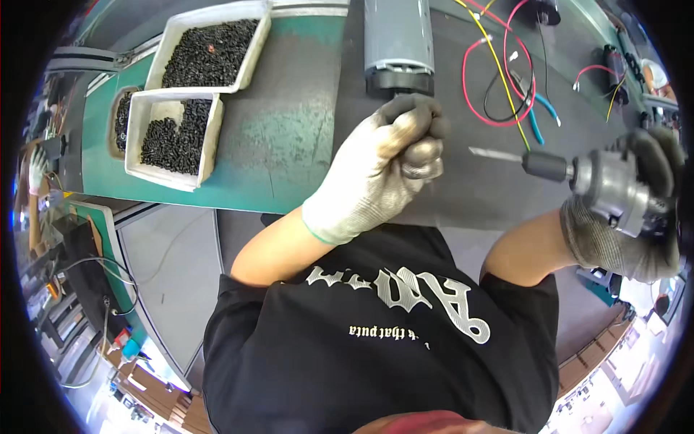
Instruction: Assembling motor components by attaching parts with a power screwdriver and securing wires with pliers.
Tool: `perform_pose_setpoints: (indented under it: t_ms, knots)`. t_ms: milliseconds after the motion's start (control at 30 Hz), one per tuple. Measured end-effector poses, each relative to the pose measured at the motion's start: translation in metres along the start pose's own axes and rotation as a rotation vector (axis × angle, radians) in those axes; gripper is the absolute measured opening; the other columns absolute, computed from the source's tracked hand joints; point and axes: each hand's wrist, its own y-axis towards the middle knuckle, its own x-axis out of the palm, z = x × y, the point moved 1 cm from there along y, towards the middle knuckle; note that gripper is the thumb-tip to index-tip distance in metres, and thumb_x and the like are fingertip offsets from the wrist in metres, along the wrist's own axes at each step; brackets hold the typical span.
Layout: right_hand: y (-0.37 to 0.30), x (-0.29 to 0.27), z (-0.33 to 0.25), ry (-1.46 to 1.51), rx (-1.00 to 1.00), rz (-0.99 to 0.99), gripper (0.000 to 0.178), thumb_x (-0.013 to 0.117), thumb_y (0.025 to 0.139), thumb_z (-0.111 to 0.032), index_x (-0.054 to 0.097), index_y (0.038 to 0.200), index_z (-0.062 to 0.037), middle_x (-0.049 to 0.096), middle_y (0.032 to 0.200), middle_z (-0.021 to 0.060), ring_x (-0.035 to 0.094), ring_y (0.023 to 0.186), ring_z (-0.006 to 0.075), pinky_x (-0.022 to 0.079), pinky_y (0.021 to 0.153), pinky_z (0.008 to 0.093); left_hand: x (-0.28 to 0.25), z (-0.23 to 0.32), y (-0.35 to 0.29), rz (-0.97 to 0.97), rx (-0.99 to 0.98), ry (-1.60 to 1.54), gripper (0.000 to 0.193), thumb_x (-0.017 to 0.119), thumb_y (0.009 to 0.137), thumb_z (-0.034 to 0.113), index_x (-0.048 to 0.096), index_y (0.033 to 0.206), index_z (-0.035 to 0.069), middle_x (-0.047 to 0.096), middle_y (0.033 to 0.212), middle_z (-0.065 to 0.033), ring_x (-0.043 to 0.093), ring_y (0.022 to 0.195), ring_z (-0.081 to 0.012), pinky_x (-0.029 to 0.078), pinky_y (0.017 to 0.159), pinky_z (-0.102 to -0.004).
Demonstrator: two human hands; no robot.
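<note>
Our left hand (387, 155), in a pale glove darkened at the fingers, was above the workbench (463, 192), in from its near edge. Its fingers were curled and pressed together just beside the black end cap (399, 81) of a grey cylinder (399, 36); we could not tell whether they touched the cap or pinched anything small. The cylinder lay with that cap toward the near edge, its other end out of view.

Our right hand (622, 249), in a darker glove, had its fingers wrapped around a power driver (603, 181), out toward the right end of the near edge. The driver's bit (495, 153) pointed left, toward our left hand, well apart from it.

Beyond the bit, right of the cylinder, lay loops of red, yellow and black wire (463, 79) and blue-handled pliers (536, 129).

Toward the workbench's left edge, a far white bin (259, 52) and a near white bin (209, 145) held small black parts (170, 148). A rounded tray (116, 137) was partly hidden by the near bin.
</note>
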Motion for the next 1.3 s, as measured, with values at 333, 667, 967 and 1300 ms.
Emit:
perform_pose_setpoints:
  t_ms: [333, 667, 967, 1300]
  knots:
    - [-0.009, -0.012, 0.011, -0.181, -0.067, -0.046, 0.038, 0.063, 0.077, -0.005, 0.049, 0.112, -0.0064, 0.051, 0.096, 0.0077, 0.047, 0.094, 0.0219, 0.044, 0.069, 0.0386, 0.011, -0.005, -0.013, -0.008, 0.01, -0.104, 0.016, 0.055, 0.098, 0.017, 0.055, 0.108, 0.004, 0.062, 0.093, -0.0059, 0.046, 0.061, -0.0069, 0.04, 0.058, -0.0234]
    - [-0.022, -0.037, 0.02, -0.261, 0.117, 0.031, 0.037, 0.062, 0.077, -0.004, 0.049, 0.112, -0.0063, 0.05, 0.096, 0.0078, 0.047, 0.092, 0.022, 0.045, 0.069, 0.0389, -0.007, -0.011, -0.024, 0.272, -0.003, 0.47, 0.02, 0.058, 0.096, 0.021, 0.054, 0.108, 0.006, 0.061, 0.093, -0.0074, 0.037, 0.051, -0.0045, 0.035, 0.052, -0.0196]
    - [-0.022, -0.057, 0.024, -0.279, 0.329, 0.205, 0.024, 0.058, 0.071, -0.002, 0.056, 0.095, -0.0067, 0.05, 0.094, 0.006, 0.045, 0.084, 0.0161, 0.042, 0.072, 0.0288, -0.026, -0.011, -0.016, 0.177, -0.261, 0.086, 0.025, 0.056, 0.097, 0.021, 0.051, 0.107, -0.001, 0.057, 0.084, -0.004, 0.042, 0.053, -0.005, 0.038, 0.053, -0.0222]
    - [-0.004, -0.068, 0.022, -0.315, 0.212, 0.171, 0.022, 0.058, 0.074, -0.004, 0.06, 0.096, -0.0005, 0.055, 0.097, 0.0109, 0.048, 0.089, 0.0207, 0.043, 0.077, 0.0342, -0.045, -0.001, 0.003, 0.232, -0.08, -0.059, 0.027, 0.043, 0.102, 0.02, 0.052, 0.111, -0.004, 0.06, 0.098, -0.0115, 0.038, 0.055, -0.0039, 0.035, 0.051, -0.0181]
